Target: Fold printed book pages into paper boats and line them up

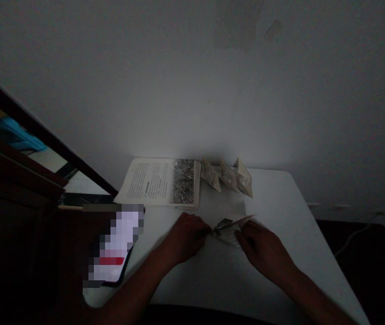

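A partly folded sheet of printed paper (228,232) is held between both hands just above the white table. My left hand (190,234) pinches its left tip, fingers closed. On the other side, my right hand (262,246) grips the paper's right part between thumb and fingers. Beyond the hands, three folded paper boats stand in a row: a left one (211,176), a middle one (229,176) and a right one (244,178). To their left lies an open book (148,183) with text and a dark picture.
The white table (280,194) stands against a grey wall (179,90). At its left edge lies a phone (119,243) with a lit, blurred screen. A dark wooden frame (43,122) leans at far left. A pale cable (353,239) hangs to the right.
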`<state>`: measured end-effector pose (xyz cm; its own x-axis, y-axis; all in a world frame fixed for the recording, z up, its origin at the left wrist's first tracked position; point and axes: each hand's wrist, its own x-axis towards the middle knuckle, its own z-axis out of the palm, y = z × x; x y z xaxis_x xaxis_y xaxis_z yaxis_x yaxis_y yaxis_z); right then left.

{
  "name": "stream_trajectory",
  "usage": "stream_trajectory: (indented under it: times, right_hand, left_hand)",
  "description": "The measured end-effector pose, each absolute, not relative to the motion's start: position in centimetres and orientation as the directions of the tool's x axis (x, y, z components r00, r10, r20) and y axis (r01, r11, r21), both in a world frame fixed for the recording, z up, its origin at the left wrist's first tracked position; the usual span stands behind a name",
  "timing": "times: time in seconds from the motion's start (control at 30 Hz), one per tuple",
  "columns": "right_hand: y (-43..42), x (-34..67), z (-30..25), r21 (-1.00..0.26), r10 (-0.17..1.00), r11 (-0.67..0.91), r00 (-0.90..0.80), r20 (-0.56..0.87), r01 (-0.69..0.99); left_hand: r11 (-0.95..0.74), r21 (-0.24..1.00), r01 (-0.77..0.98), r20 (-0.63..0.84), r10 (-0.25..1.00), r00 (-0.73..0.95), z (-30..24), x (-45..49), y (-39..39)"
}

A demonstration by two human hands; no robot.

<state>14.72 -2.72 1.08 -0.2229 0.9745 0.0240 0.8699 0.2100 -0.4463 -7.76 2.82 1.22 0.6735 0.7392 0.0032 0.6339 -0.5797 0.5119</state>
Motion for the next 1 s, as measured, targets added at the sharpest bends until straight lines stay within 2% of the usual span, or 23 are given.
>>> stream_trajectory:
  times: [0.23,0.37,0.43,0.6,0.8,1.0]
  right_hand:
    - [-2.6,14.6,1.1,-0.444,0.974,0.211,-0.224,0.024,0.871]
    - [-2.4,14.6,1.0,-0.443,0.983,0.168,-0.184,0.007,0.881]
    - [-2.4,14.6,0.9,-0.436,0.985,0.158,-0.170,0.012,0.886]
    - [-2.2,14.4,0.9,-0.426,0.991,0.130,-0.127,0.034,0.895]
    - [-2.0,14.2,1.1,-0.367,0.996,0.088,-0.089,0.013,0.926]
    - [-1.6,13.9,1.4,-0.296,0.997,0.037,-0.057,-0.059,0.954]
  left_hand:
    - [-0.551,0.557,0.622,0.095,0.786,0.611,0.5,-7.6,2.6]
    - [-0.603,0.548,0.579,0.282,0.785,0.551,-0.1,-6.9,0.8]
    - [-0.670,0.496,0.552,0.378,0.739,0.558,-0.3,-6.2,-0.5]
    - [-0.727,0.375,0.575,0.355,0.686,0.635,-0.7,-4.2,-3.2]
    - [-0.721,0.200,0.664,0.407,0.677,0.613,-1.4,-3.2,-4.2]
    - [-0.675,0.212,0.707,0.337,0.729,0.595,-1.7,-3.0,-4.4]
